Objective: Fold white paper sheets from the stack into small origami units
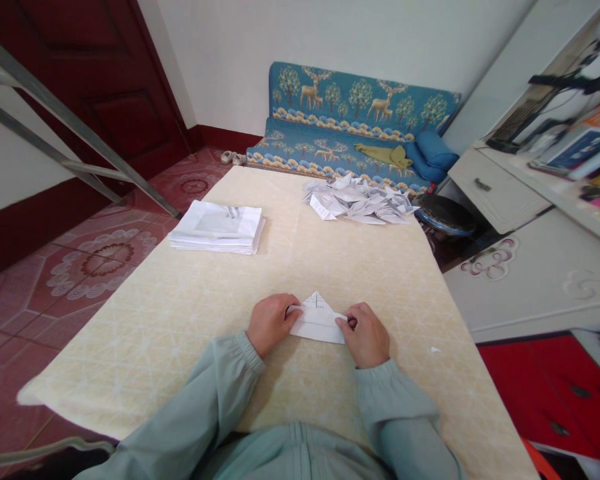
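A: What stands at the far left?
B: A metal frame (30, 83), in front of a dark red door (95, 113). Then comes the table (155, 320), with a stack of white paper (213, 230) on its far left part.

A: And nearer?
B: The left hand (271, 325), fingers curled, pinching the left end of a folded paper (320, 327), thumb on top.

A: Where is that paper exactly?
B: On the near side of the table, between the two hands, its peak pointing to the far side. Some print shows near the peak.

A: What does the right hand (369, 337) do?
B: It grips the paper's right end between thumb and bent fingers.

A: Beyond it?
B: A heap of folded papers (363, 200) at the table's far right, before a blue sofa (347, 100) patterned with deer.

A: Farther right?
B: A small white scrap (435, 349) on the table, then a dark round stool (443, 212) and a white cabinet (545, 280).
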Demonstrator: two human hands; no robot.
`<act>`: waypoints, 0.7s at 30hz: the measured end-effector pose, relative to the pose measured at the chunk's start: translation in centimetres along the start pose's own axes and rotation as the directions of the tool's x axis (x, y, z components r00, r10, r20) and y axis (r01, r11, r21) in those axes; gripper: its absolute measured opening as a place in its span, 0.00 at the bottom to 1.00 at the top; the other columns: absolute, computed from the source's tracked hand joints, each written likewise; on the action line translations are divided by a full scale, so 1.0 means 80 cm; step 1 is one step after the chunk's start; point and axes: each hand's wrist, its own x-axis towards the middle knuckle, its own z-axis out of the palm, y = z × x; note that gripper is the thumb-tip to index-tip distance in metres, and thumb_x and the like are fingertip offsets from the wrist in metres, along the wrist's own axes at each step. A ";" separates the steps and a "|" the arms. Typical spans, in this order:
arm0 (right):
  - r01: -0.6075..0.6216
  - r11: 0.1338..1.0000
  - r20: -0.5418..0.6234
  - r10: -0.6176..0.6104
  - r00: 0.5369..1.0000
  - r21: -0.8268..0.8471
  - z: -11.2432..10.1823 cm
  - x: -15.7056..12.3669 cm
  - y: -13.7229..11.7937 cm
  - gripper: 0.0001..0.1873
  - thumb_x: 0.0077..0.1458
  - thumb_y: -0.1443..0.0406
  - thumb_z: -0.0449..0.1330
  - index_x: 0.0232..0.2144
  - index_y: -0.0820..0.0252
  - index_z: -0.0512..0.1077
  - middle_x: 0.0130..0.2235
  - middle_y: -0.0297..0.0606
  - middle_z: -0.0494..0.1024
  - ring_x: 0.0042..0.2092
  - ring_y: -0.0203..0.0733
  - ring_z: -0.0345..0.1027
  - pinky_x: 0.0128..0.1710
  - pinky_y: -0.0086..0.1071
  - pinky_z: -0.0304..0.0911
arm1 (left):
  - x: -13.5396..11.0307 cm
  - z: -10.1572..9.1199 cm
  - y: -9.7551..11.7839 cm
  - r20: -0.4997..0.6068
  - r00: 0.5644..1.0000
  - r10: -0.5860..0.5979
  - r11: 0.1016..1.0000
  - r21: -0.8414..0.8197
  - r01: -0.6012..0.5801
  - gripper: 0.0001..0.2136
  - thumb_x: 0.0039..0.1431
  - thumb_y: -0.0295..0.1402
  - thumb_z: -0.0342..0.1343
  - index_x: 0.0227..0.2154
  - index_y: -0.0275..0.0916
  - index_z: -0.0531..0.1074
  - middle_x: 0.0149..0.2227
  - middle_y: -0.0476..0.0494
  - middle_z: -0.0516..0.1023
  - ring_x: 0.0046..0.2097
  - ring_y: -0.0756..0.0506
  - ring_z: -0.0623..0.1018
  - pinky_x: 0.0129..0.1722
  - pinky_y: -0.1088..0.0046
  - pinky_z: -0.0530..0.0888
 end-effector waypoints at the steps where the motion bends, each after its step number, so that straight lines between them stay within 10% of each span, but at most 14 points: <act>1: -0.002 1.000 -0.004 0.002 1.000 0.001 0.000 0.000 0.000 0.05 0.50 0.65 0.59 0.24 0.58 0.71 0.32 0.34 0.70 0.30 0.34 0.65 0.26 0.28 0.54 | -0.001 0.000 0.001 -0.005 1.000 -0.009 1.000 0.004 0.009 0.07 0.58 0.36 0.50 0.33 0.42 0.73 0.33 0.48 0.77 0.35 0.46 0.74 0.32 0.73 0.64; 21: -0.073 0.996 -0.068 0.069 0.995 -0.054 0.004 -0.006 -0.003 0.07 0.50 0.68 0.55 0.35 0.57 0.63 0.37 0.34 0.72 0.32 0.36 0.65 0.28 0.29 0.54 | -0.010 0.013 0.010 -0.113 0.992 -0.048 0.999 -0.003 0.048 0.07 0.59 0.30 0.48 0.38 0.43 0.69 0.37 0.47 0.76 0.41 0.45 0.74 0.39 0.71 0.67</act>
